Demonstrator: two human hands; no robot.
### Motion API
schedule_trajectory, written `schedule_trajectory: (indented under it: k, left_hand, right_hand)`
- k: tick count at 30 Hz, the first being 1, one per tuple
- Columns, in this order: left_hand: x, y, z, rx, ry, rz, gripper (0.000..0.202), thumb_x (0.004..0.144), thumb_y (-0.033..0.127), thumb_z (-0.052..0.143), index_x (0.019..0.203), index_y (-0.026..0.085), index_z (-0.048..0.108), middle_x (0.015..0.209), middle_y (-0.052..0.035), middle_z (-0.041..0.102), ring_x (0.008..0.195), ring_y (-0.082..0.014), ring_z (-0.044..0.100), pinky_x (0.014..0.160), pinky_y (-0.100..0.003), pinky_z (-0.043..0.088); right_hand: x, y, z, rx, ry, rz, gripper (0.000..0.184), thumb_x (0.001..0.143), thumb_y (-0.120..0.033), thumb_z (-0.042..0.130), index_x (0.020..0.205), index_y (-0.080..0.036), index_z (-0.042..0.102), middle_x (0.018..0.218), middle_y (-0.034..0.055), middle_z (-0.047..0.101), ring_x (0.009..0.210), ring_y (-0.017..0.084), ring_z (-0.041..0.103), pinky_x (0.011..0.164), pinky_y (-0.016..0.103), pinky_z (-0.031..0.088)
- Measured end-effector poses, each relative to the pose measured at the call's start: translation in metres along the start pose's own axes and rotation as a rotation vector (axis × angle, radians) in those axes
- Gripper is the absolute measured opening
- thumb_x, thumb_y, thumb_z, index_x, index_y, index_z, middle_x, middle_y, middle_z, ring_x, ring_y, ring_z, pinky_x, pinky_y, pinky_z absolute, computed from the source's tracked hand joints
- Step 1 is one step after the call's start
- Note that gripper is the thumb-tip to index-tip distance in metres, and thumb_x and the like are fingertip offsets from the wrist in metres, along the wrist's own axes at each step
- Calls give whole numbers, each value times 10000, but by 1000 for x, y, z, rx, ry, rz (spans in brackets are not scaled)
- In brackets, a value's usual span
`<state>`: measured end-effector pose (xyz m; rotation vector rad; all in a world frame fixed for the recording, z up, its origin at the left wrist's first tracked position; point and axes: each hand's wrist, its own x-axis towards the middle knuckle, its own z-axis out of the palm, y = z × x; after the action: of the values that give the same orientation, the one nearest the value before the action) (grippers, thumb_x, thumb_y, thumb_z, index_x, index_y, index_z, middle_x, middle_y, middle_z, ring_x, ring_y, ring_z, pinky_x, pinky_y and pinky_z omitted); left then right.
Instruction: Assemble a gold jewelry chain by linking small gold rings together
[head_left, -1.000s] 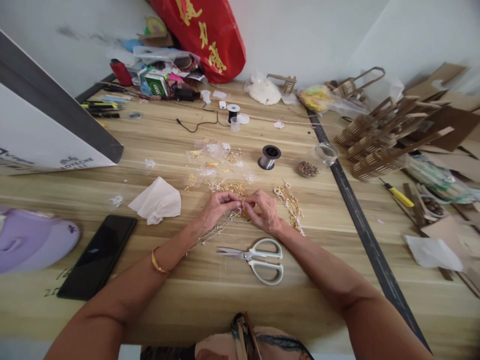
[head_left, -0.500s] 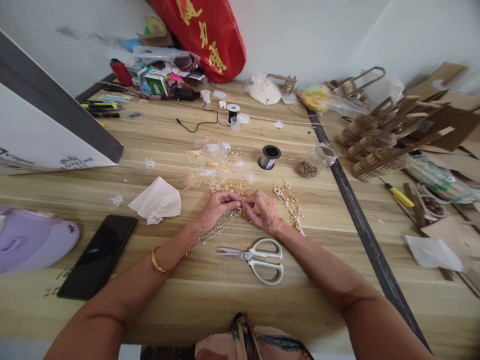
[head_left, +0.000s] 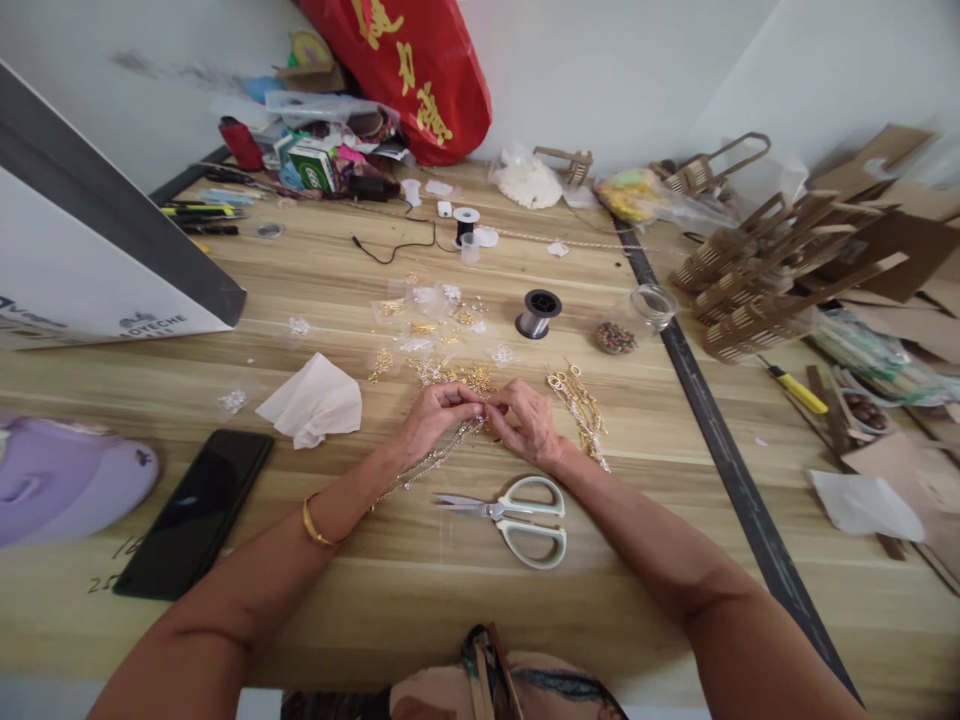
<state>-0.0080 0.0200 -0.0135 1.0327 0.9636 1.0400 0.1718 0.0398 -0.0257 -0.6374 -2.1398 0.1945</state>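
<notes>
My left hand [head_left: 439, 420] is closed in a pinch, thumb and forefinger together. A silver chain with small beads [head_left: 429, 462] trails from its fingertips down to the left over the table. My right hand [head_left: 525, 420] pinches close against the left fingertips; whatever tiny piece lies between its fingers is too small to make out. Just beyond both hands lies a loose heap of gold and silver findings [head_left: 474, 378]. Scissors with pale handles [head_left: 501, 510] rest below the hands, blades pointing left. Right of the right hand is a bundle of gold and silver chains [head_left: 583, 412].
A wire spool [head_left: 538, 314] and a clear jar with beads [head_left: 637, 315] stand farther back. Left are a crumpled tissue [head_left: 311, 400], a black phone [head_left: 195, 515] and a large white box [head_left: 97, 260]. Brown slatted baskets [head_left: 765, 280] crowd the right side.
</notes>
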Motion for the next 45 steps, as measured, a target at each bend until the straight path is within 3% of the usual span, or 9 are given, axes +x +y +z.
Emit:
schedule_trajectory:
  k: [19, 28, 45]
  left_hand:
    - [1, -1, -1, 9, 3, 5, 188, 646, 278, 760, 757, 144, 689, 706, -21, 662, 662, -123, 582, 678, -258, 448]
    - [1, -1, -1, -17, 12, -4, 188, 637, 267, 766, 762, 148, 692, 705, -15, 668, 660, -120, 586, 678, -255, 441]
    - [1, 0, -1, -20, 1, -5, 180, 637, 258, 765, 760, 146, 695, 714, -16, 669, 666, -115, 582, 674, -241, 440]
  right_hand:
    - [7, 1, 0, 118, 83, 177, 30, 865, -189, 527, 856, -179, 554, 703, 21, 573, 633, 132, 532, 597, 270, 454]
    - [4, -1, -1, 90, 46, 78, 44, 858, -169, 536, 896, -189, 543, 753, 37, 604, 693, 155, 563, 629, 290, 464]
    - [2, -2, -1, 35, 23, 36, 74, 867, -167, 539, 935, -197, 540, 749, 39, 603, 693, 156, 560, 610, 286, 443]
